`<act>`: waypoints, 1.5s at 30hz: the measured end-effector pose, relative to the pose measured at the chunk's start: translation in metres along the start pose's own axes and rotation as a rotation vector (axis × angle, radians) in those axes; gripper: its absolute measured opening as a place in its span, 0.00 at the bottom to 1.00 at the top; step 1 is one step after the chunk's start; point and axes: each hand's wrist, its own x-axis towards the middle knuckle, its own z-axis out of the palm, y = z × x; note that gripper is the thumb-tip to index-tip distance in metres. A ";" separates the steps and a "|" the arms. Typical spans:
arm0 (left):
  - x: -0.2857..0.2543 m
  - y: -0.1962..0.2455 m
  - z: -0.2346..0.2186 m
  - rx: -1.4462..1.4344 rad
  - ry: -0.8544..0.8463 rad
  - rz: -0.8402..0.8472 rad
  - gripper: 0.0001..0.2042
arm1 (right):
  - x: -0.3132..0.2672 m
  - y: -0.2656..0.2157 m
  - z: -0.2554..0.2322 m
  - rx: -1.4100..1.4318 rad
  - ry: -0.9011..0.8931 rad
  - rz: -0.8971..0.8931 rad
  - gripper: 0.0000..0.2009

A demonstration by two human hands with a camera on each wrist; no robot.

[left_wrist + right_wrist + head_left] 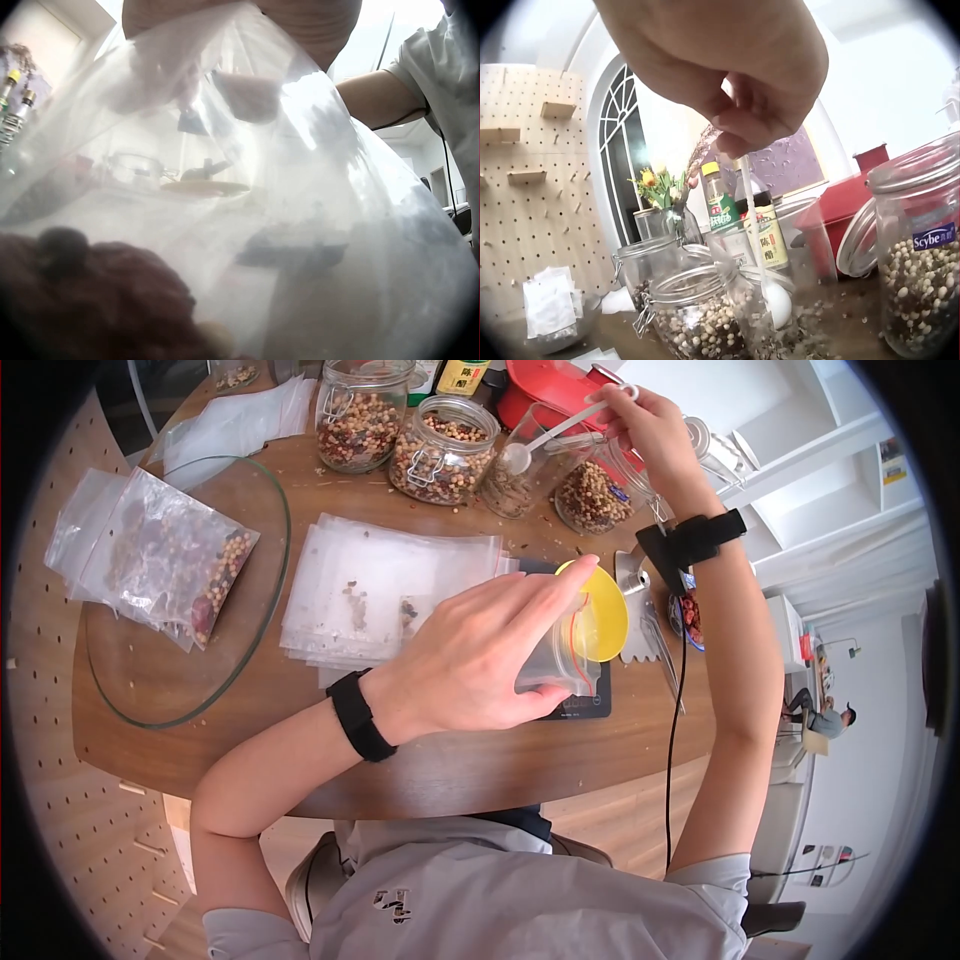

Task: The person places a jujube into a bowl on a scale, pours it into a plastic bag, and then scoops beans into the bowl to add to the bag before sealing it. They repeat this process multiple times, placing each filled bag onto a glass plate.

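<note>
My right hand [650, 440] pinches the handle of a white spoon [517, 457] at the back right. In the right wrist view the spoon's bowl [778, 304] hangs at a glass container with dry flakes [787, 337]. My left hand [480, 645] grips a clear zip bag [560, 660] by its upper part, over a dark scale [590, 706]; a yellow funnel [605, 620] sits at the bag's mouth. Through the bag [300, 195] in the left wrist view, a dark red wrinkled thing [97, 300] shows at the bottom.
Jars of mixed beans [355, 430] stand along the back, beside a red container [545, 395]. Empty-looking bags [400, 565] lie stacked in the middle. Filled bags [170, 560] rest on a glass plate [150, 705] at the left. Tweezers [660, 645] lie at the right.
</note>
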 end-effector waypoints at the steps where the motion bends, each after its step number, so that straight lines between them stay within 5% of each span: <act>1: 0.000 0.000 0.000 0.002 0.001 -0.004 0.49 | 0.004 0.008 -0.007 -0.003 0.014 -0.024 0.14; 12: -0.001 0.000 0.002 -0.006 -0.007 -0.004 0.49 | -0.007 -0.019 0.019 -0.330 -0.304 -0.272 0.15; 19: 0.000 0.001 0.001 -0.013 -0.008 0.003 0.49 | 0.028 0.001 0.016 -0.283 -0.413 -0.027 0.15; 23: 0.001 0.002 -0.002 -0.005 -0.007 -0.002 0.49 | 0.017 -0.016 0.019 0.002 -0.180 0.002 0.13; 27: 0.001 0.001 0.000 -0.006 0.002 0.000 0.49 | 0.018 -0.030 -0.007 -0.324 -0.076 0.088 0.11; 36: 0.000 0.001 0.002 -0.005 0.011 0.022 0.49 | 0.014 -0.045 -0.031 -0.193 -0.370 -0.096 0.09; 39: -0.001 0.002 0.001 -0.006 -0.009 0.004 0.49 | 0.018 -0.060 -0.033 -0.552 -0.337 0.038 0.08; 42: -0.001 0.002 0.002 -0.008 -0.010 0.005 0.49 | 0.034 -0.049 -0.031 -0.668 -0.522 -0.176 0.09; 45: 0.000 0.003 0.000 -0.006 -0.020 -0.006 0.49 | 0.040 -0.047 -0.016 -0.722 -0.626 -0.052 0.08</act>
